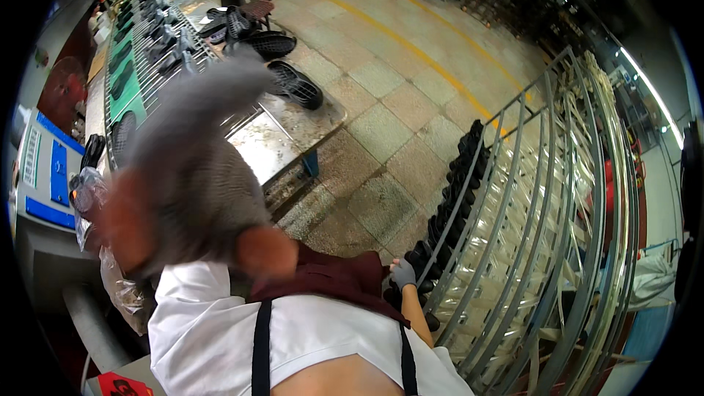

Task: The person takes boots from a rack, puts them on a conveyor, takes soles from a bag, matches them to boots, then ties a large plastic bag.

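My left hand [194, 158], in a grey knit glove with bare fingertips, is raised close in front of me on the left. It looks large and smeared by motion, so the set of its fingers does not show, and it covers part of the bench. Down at the right, my right hand [402, 274], also in a grey fingerless glove, is beside the near end of a metal rack [513, 271]. Its fingers look curled, next to a row of black shoes [458, 191]; what they hold, if anything, is hidden.
A wire conveyor [158, 33] carrying shoe parts runs away at left. Black soles [297, 86] lie on the worktable [268, 139] at its end. A blue and white machine [51, 161] stands far left. Tiled floor [381, 132] with yellow lines lies between table and rack.
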`<state>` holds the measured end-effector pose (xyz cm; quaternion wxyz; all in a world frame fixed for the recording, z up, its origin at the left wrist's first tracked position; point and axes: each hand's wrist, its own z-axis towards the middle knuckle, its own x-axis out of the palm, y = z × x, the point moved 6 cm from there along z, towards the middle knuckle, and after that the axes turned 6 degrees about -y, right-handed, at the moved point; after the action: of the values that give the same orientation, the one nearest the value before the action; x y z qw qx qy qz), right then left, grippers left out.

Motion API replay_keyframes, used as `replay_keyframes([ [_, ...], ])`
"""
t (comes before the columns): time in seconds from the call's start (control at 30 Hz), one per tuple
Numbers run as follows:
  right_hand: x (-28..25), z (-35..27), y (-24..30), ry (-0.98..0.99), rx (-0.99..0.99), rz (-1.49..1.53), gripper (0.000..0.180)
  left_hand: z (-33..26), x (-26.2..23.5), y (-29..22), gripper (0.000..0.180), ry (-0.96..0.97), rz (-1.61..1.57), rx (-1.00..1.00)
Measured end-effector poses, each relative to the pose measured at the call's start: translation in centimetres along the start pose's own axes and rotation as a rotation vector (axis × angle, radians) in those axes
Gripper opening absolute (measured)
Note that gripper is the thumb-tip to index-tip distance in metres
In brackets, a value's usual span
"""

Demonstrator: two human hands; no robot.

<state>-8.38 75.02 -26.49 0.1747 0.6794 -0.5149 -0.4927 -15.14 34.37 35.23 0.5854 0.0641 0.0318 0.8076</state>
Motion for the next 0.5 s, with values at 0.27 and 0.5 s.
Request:
replay_keyframes([
  [0.27, -0.2, -5.5, -12.6, 0.099, -0.144, -0.294, 0.025, 4.0, 2.8, 2.7, 0.047, 0.089, -0.127, 0.253],
  [0.5, -12.8, 9.4, 9.1, -0.373, -0.025, 0.533, 0.018, 6.9, 6.8, 7.7, 0.044, 0.143, -0.163, 0.387],
])
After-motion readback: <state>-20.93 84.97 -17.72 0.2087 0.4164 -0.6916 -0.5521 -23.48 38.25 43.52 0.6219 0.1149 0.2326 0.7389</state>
